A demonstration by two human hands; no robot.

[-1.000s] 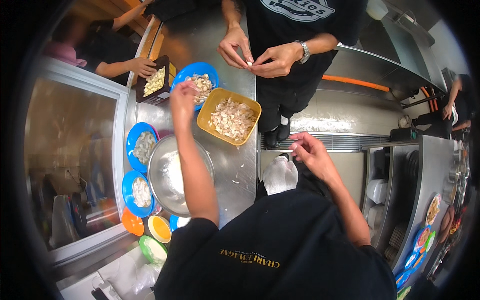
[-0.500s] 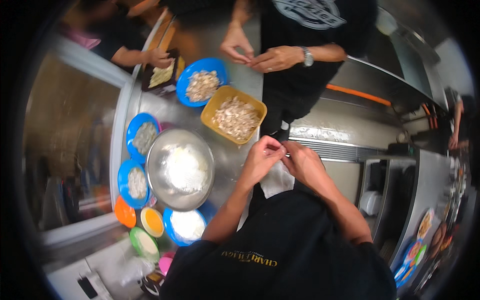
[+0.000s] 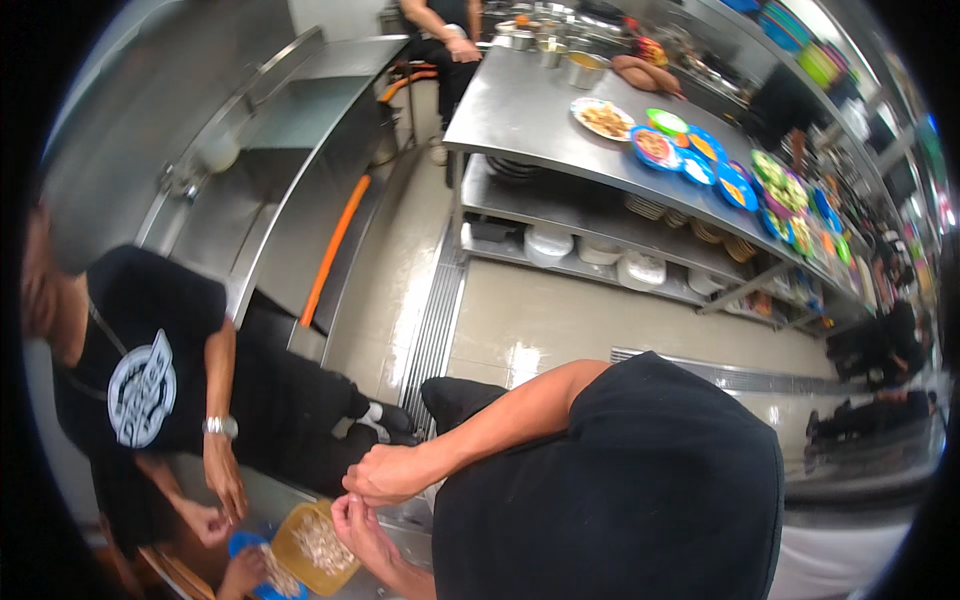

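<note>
My right hand (image 3: 388,474) and my left hand (image 3: 362,532) meet at the fingertips, low in the view. Both are closed in a pinch; whatever lies between the fingers is too small to make out. Beside and partly behind my left hand sits a yellow tub (image 3: 287,549) holding pale, beige-pink shredded pieces. A blue bowl (image 3: 240,541) with similar pieces adjoins the tub, and another person's hand (image 3: 246,572) reaches over it. A co-worker in black stands to the left, with a watch on one wrist, and holds both hands (image 3: 226,492) close together.
Ahead stands a steel table (image 3: 520,110) with plates and colourful bowls of food; white tubs (image 3: 548,245) sit on its lower shelf. A steel sink unit (image 3: 225,215) and an orange bar (image 3: 337,250) are at the left. A floor drain grate (image 3: 432,330) runs between them.
The view has swung to the right, so the metal mixing bowl and several blue bowls are out of sight. My hands stay pinched together, now lower in the picture.
</note>
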